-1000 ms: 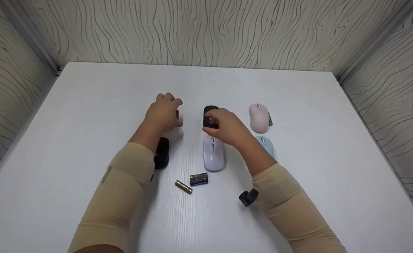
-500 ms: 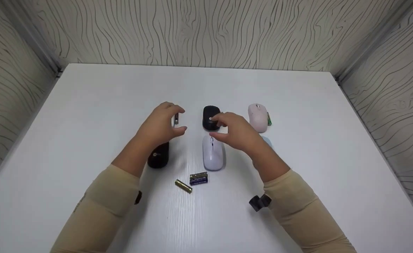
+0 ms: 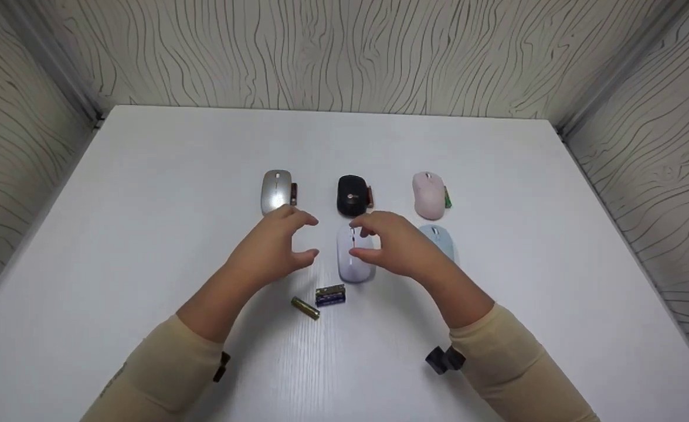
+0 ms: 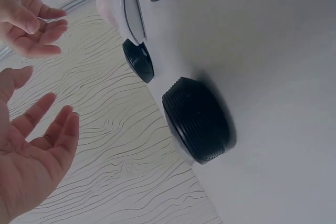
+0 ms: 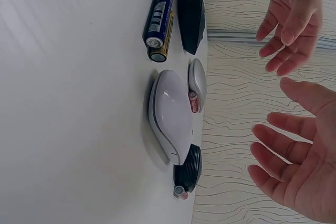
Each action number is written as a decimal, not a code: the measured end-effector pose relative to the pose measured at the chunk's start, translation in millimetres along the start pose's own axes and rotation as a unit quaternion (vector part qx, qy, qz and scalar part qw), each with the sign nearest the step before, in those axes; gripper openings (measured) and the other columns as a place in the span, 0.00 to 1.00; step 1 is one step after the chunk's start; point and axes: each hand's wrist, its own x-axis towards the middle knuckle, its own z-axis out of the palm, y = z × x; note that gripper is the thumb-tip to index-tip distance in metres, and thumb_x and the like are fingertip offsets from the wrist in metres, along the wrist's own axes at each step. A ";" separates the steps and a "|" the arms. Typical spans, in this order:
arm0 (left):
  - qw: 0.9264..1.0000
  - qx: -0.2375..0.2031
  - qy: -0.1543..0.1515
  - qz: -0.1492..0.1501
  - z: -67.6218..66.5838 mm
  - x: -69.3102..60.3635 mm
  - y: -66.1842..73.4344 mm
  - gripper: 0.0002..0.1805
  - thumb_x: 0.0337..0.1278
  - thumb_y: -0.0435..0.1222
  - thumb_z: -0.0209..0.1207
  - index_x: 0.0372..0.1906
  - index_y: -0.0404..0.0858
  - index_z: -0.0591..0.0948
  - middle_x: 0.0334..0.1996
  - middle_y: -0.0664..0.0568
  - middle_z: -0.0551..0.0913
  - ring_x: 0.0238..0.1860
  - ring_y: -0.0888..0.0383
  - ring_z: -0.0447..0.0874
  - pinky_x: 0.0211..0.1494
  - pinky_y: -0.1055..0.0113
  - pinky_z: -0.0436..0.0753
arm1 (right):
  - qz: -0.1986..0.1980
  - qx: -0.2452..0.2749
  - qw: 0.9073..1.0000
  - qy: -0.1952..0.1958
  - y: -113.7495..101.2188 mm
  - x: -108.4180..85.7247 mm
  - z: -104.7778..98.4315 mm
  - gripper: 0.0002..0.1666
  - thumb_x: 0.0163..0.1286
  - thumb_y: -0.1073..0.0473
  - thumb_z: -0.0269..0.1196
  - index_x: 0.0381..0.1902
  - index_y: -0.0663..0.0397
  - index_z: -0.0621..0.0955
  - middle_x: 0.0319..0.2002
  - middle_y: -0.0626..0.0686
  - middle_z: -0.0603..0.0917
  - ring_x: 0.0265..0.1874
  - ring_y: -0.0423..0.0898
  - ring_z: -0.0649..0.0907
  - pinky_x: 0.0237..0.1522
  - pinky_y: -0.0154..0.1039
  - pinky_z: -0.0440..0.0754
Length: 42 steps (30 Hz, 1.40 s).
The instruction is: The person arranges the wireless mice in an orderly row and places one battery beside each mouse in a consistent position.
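Note:
My left hand (image 3: 271, 245) is held above the table, fingers and thumb apart with nothing between them. Below it sits a black mouse (image 4: 197, 121), hidden by the hand in the head view but plain in the left wrist view. My right hand (image 3: 401, 245) hovers likewise, holding nothing, its fingertips over the pale lavender mouse (image 3: 353, 269). Beyond the left hand lies a silver mouse (image 3: 275, 189) with a battery (image 3: 294, 194) at its right side. Another black mouse (image 3: 352, 195) has a reddish battery (image 3: 370, 197) beside it.
Back right, a pink mouse (image 3: 429, 196) has a green battery (image 3: 447, 197) next to it. A light blue mouse (image 3: 437, 234) is partly covered by the right arm. Nearer me lie a gold battery (image 3: 305, 308) and a side-by-side battery pair (image 3: 330, 295).
Both hands have drawn back toward me, away from the silver mouse and the farther black mouse. Those mice and the batteries beside them are now uncovered. The left-hand black mouse has become hidden.

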 end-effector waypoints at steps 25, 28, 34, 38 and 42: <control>0.967 0.195 -0.131 -0.101 57.9 -28.4 10.5 0.30 0.33 0.62 0.64 0.24 0.37 0.79 0.18 0.52 0.74 0.19 0.57 0.71 0.20 0.61 0.73 | -0.030 -0.004 1.000 0.001 2.7 -8.2 4.5 0.26 0.59 0.51 0.64 0.54 0.52 0.75 0.41 0.53 0.80 0.45 0.51 0.77 0.50 0.45 0.73; 0.965 0.195 -0.137 -0.112 60.7 -29.1 11.2 0.29 0.32 0.62 0.64 0.18 0.38 0.78 0.15 0.53 0.72 0.18 0.58 0.70 0.18 0.63 0.71 | -0.025 -0.001 1.000 -0.004 3.2 -7.7 5.0 0.26 0.59 0.51 0.64 0.54 0.52 0.75 0.42 0.53 0.80 0.46 0.51 0.77 0.50 0.45 0.73; 0.961 0.208 -0.149 -0.103 65.0 -30.3 10.9 0.26 0.34 0.59 0.64 0.17 0.38 0.77 0.15 0.53 0.72 0.18 0.58 0.69 0.20 0.62 0.73 | -0.016 0.000 1.000 -0.007 3.8 -7.5 7.1 0.25 0.59 0.51 0.64 0.54 0.50 0.76 0.42 0.54 0.80 0.46 0.51 0.77 0.51 0.45 0.73; 0.963 0.207 -0.150 -0.091 66.2 -31.8 11.0 0.20 0.34 0.52 0.64 0.14 0.38 0.75 0.14 0.53 0.72 0.18 0.58 0.69 0.20 0.61 0.73 | -0.008 0.003 1.000 -0.010 3.7 -7.6 8.2 0.24 0.60 0.50 0.63 0.54 0.49 0.76 0.43 0.54 0.80 0.47 0.51 0.76 0.51 0.45 0.73; 0.963 0.203 -0.155 -0.091 67.2 -33.2 11.8 0.18 0.34 0.49 0.63 0.14 0.38 0.74 0.15 0.53 0.72 0.19 0.58 0.68 0.20 0.61 0.73 | -0.020 -0.001 1.000 -0.005 4.2 -7.6 9.1 0.24 0.60 0.49 0.63 0.54 0.50 0.76 0.43 0.54 0.80 0.46 0.51 0.76 0.51 0.45 0.72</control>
